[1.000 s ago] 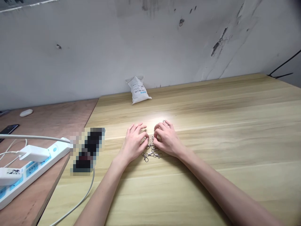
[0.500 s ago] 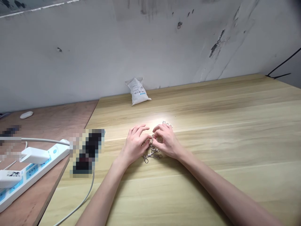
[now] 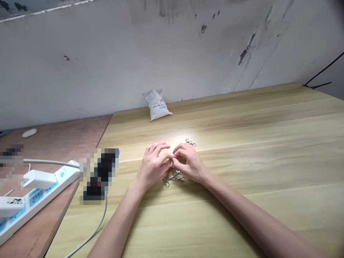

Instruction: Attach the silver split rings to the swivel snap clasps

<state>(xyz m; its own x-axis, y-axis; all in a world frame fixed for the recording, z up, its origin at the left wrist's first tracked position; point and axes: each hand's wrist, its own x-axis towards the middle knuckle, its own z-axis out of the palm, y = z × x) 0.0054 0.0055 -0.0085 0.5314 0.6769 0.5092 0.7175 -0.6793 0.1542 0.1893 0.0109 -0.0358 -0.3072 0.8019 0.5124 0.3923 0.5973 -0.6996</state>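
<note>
My left hand (image 3: 152,166) and my right hand (image 3: 189,163) meet over a small heap of silver metal clasps (image 3: 173,176) on the light wooden table (image 3: 242,143). The thumbs and forefingers of both hands are pinched together on one small clasp between them. The other fingers of my left hand are stretched forward, while those of my right hand are curled. One separate clasp (image 3: 191,143) lies on the table just beyond my right hand.
A small white packet (image 3: 156,104) stands against the wall at the back. To the left, a white power strip (image 3: 34,190) with plugs and cables lies on a brown table, beside a blurred dark object (image 3: 99,175). A white cable (image 3: 88,233) runs down the front left.
My hands have drawn closer together and their fingertips now meet on a clasp. My right hand shifted slightly toward me, uncovering the separate clasp beyond it.
</note>
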